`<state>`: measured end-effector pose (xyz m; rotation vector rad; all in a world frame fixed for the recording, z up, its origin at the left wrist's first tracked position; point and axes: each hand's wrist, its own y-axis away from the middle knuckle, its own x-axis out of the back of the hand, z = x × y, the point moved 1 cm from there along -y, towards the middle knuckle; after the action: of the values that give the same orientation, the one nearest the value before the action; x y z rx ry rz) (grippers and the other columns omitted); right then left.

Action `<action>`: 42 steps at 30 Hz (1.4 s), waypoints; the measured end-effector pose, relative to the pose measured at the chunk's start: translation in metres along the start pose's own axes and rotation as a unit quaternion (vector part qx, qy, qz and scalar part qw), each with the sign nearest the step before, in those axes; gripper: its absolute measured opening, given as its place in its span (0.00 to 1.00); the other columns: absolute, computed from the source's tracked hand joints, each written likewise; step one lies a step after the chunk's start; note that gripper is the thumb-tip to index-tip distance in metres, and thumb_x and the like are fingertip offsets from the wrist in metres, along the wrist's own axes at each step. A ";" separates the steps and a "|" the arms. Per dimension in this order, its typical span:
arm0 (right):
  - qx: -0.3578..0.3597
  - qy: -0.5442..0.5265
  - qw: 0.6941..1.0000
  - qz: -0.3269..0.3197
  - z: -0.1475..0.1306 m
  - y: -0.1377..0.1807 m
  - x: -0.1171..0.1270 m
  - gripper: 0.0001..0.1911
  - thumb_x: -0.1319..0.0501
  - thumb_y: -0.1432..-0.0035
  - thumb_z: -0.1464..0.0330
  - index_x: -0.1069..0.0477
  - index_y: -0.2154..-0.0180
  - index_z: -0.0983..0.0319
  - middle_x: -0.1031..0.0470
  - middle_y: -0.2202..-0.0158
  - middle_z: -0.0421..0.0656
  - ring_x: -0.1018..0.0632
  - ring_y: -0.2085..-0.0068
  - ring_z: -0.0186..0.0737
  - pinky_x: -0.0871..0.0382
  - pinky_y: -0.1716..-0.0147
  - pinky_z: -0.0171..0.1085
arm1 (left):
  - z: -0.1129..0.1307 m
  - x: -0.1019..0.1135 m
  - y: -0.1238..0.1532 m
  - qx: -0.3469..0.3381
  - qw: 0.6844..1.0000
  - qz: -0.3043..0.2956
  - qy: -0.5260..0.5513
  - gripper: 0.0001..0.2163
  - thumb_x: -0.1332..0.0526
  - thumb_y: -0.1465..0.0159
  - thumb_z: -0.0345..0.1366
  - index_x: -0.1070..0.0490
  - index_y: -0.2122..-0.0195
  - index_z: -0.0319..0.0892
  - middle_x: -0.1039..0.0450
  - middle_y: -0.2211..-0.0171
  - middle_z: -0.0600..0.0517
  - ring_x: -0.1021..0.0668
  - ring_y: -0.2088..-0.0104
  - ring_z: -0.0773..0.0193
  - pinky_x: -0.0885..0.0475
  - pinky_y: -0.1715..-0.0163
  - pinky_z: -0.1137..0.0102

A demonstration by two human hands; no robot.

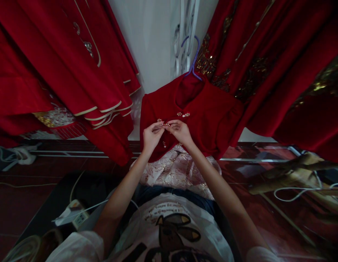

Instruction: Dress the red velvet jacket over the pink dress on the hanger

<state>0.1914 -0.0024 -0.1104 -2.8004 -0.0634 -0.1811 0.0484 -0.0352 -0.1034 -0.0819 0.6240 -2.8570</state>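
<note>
Red jacket sits mid-frame on a purple hanger; left hand and right hand pinch the middle clasp between fingertips. Upper clasp looks joined; the middle seems unfinished, the lower clasp apparently undone.

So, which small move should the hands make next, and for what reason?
Perhaps ease the left hand and right hand slightly together: both pinch at a small beaded fastening on the red jacket, and the similar ornament above looks joined.
</note>
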 end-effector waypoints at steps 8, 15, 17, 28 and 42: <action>0.065 0.051 0.996 0.027 -0.019 0.010 -0.001 0.13 0.38 0.44 0.60 0.29 0.60 0.62 0.25 0.69 0.41 0.23 0.69 0.33 0.27 0.66 0.32 | -0.002 0.001 -0.004 -0.001 0.999 0.001 -0.034 0.13 0.35 0.44 0.37 0.22 0.59 0.38 0.19 0.60 0.45 0.18 0.63 0.62 0.23 0.57 0.66; 0.081 0.099 0.991 0.036 -0.025 0.013 -0.003 0.11 0.40 0.41 0.61 0.29 0.61 0.62 0.24 0.68 0.43 0.23 0.68 0.35 0.26 0.65 0.34 | -0.004 0.004 -0.010 -0.017 0.999 -0.014 -0.046 0.10 0.36 0.44 0.36 0.21 0.62 0.38 0.19 0.64 0.47 0.18 0.64 0.63 0.23 0.57 0.67; 0.088 0.117 0.988 0.040 -0.025 0.013 -0.005 0.11 0.41 0.40 0.62 0.29 0.61 0.62 0.24 0.67 0.44 0.23 0.67 0.35 0.26 0.64 0.34 | -0.005 0.007 -0.013 -0.025 0.997 -0.026 -0.068 0.10 0.36 0.44 0.36 0.22 0.63 0.38 0.19 0.65 0.47 0.18 0.65 0.63 0.23 0.59 0.68; 0.093 0.114 0.988 -0.046 -0.030 0.026 0.010 0.13 0.44 0.38 0.65 0.30 0.53 0.60 0.23 0.60 0.44 0.21 0.63 0.35 0.24 0.63 0.35 | -0.005 0.017 -0.010 -0.058 0.987 -0.058 -0.136 0.12 0.40 0.43 0.30 0.34 0.56 0.41 0.27 0.61 0.49 0.23 0.65 0.68 0.25 0.66 0.73; 0.017 0.302 0.944 -0.131 0.013 0.064 0.058 0.06 0.34 0.49 0.70 0.29 0.67 0.63 0.23 0.70 0.43 0.22 0.71 0.34 0.31 0.71 0.31 | -0.036 0.030 0.056 0.069 0.951 -0.286 -0.095 0.13 0.42 0.43 0.26 0.29 0.56 0.40 0.24 0.58 0.47 0.21 0.60 0.66 0.25 0.59 0.69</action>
<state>0.2545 -0.0576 -0.1355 -2.5645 -0.2852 -1.0726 0.0270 -0.0768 -0.1587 -0.6009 0.4066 -3.3721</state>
